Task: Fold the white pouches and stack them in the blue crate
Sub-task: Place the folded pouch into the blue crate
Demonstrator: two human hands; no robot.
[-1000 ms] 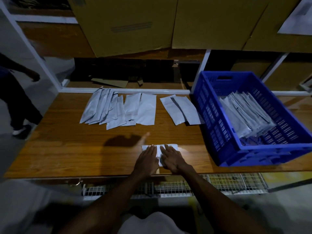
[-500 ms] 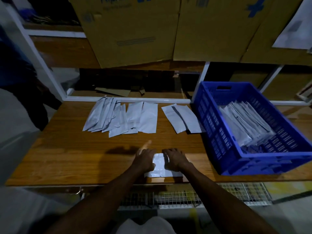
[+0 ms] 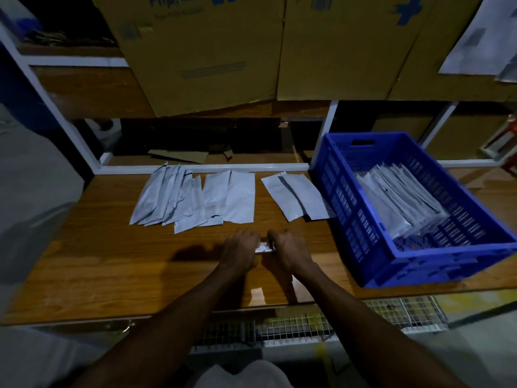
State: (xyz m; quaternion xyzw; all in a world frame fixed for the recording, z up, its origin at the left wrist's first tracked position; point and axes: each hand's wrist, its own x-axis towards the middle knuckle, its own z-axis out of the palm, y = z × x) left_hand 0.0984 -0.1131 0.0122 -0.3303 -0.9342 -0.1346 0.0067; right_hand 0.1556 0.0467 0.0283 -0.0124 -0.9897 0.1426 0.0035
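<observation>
The wooden table (image 3: 112, 264) carries everything, its grain glossy under dim light. Since a second ago the one pouch being worked, which lay flat under both spread palms near the table's front edge, has shrunk to a narrow sliver: the hands have drawn it up and away from that edge and closed in round it. I judge the fold is nearly finished and the drop into the crate comes next.

The blue crate (image 3: 361, 208) sits at the table's right end, a rigid slotted plastic box with a hand-slot in its far wall. Inside lies a slanted stack of folded pouches (image 3: 400, 200), long, thin and grey-white.

Along the back edge, left of centre, unfolded pouches (image 3: 195, 200) fan out, flat and slightly crinkled, with a sheen like plastic film. A pair of pouches (image 3: 296, 196) lies between the fan and the crate, just beside the crate's wall.

The left hand (image 3: 240, 252) and right hand (image 3: 289, 253) are both curled, fingers pinching the folded pouch (image 3: 263, 247) between them, midway across the table; only a small white strip shows.
</observation>
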